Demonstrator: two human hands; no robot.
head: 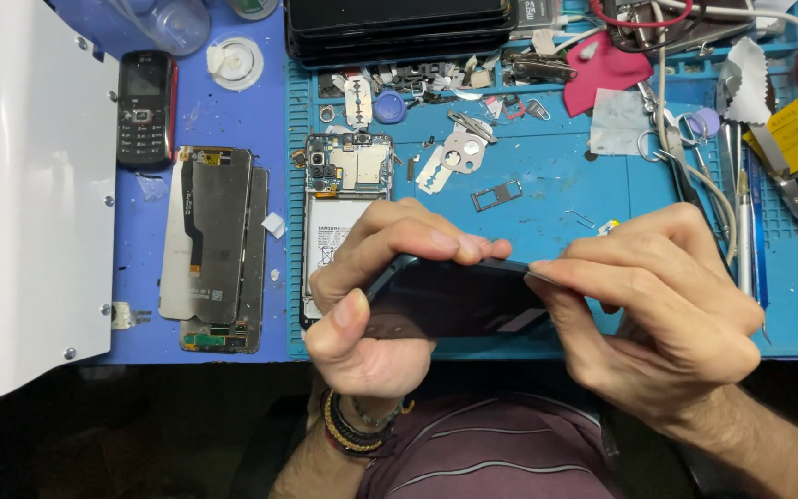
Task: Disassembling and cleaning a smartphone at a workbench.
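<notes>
gripping a dark phone panel point(454, 298), both hands point(376, 296), above the opened phone point(344, 199), razor blades point(357, 100) beyond

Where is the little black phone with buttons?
The small black keypad phone lies upper left on the blue table, beside the white panel.

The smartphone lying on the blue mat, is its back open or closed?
Open. The smartphone lies with no back cover: its white battery, camera modules and inner boards are exposed. The left hand hides its lower part.
</notes>
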